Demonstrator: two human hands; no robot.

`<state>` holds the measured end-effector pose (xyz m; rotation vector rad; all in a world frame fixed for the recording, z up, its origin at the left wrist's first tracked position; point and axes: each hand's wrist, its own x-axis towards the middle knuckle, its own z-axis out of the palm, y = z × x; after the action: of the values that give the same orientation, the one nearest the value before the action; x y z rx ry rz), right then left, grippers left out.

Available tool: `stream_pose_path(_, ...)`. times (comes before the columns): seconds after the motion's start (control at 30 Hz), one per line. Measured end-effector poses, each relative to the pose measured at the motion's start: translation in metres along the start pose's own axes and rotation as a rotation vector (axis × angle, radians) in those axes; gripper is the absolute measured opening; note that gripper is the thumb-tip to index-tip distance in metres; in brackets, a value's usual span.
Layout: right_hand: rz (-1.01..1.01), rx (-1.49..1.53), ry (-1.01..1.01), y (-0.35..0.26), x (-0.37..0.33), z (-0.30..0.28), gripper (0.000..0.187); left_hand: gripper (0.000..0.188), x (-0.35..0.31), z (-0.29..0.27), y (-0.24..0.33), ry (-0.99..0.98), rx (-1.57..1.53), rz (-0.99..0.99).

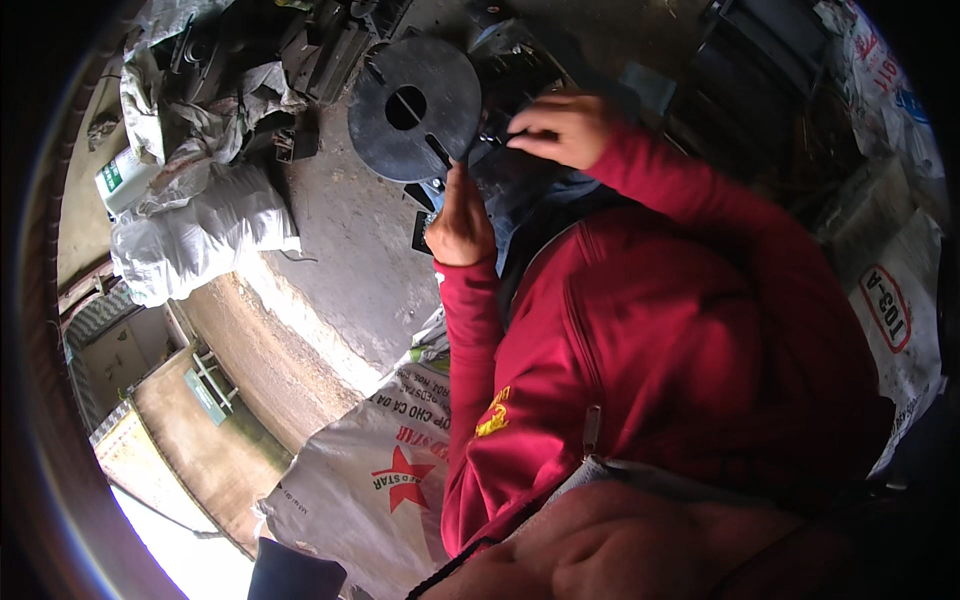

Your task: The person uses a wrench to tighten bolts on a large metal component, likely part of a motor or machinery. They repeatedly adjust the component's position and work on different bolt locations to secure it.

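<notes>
A dark grey round metal disc (pixel 375 120) with a centre hole and narrow slots lies at the top middle of the head view. My left hand (pixel 463 225) is closed at its near edge, thumb and finger pressed beside a slot. Just right of the disc is my right hand (pixel 568 128), its fingers bent together and pointing left. Close to those fingertips sits a small shiny piece (pixel 488 138), too small to name. Whatever lies between the right fingers is hidden in shadow.
Metal parts (pixel 325 55) clutter the floor behind the disc. White plastic bundles (pixel 205 225) and a white jug (pixel 128 180) stand at left. Printed white sacks (pixel 350 470) lie near my left arm, with another sack (pixel 905 310) at far right. Dark metalwork (pixel 760 60) fills the back right.
</notes>
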<state>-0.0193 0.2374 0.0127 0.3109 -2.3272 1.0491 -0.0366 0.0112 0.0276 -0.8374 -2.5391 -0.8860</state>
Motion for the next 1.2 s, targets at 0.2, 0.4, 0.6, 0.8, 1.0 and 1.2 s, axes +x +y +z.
stream_pose_path(0.2, -0.137, -0.074, -0.017, 0.037, 0.056, -0.051, 0.113, 0.052, -0.007, -0.009, 0.01, -0.067, -0.104, -0.071)
stream_pose_path(0.4, -0.196, -0.063, -0.26, 0.072, 0.048, -0.017, 0.089, 0.053, 0.004, -0.009, 0.028, 0.015, -0.061, -0.004)
stream_pose_path(0.6, -0.133, 0.101, -0.33, 0.075, 0.046, -0.014, 0.099, 0.054, -0.012, 0.0, 0.017, -0.145, 0.101, -0.11)
stream_pose_path(0.8, -0.162, 0.152, -0.315, 0.077, 0.045, -0.015, 0.097, 0.049, -0.003, 0.004, 0.023, -0.212, 0.189, -0.147)
stream_pose_path(1.0, -0.204, 0.135, -0.259, 0.084, 0.043, -0.009, 0.1, 0.049, 0.002, -0.004, 0.029, 0.031, -0.029, 0.043)
stream_pose_path(1.2, -0.21, 0.195, -0.268, 0.081, 0.044, -0.012, 0.099, 0.05, -0.011, 0.009, 0.015, -0.083, 0.083, -0.08)
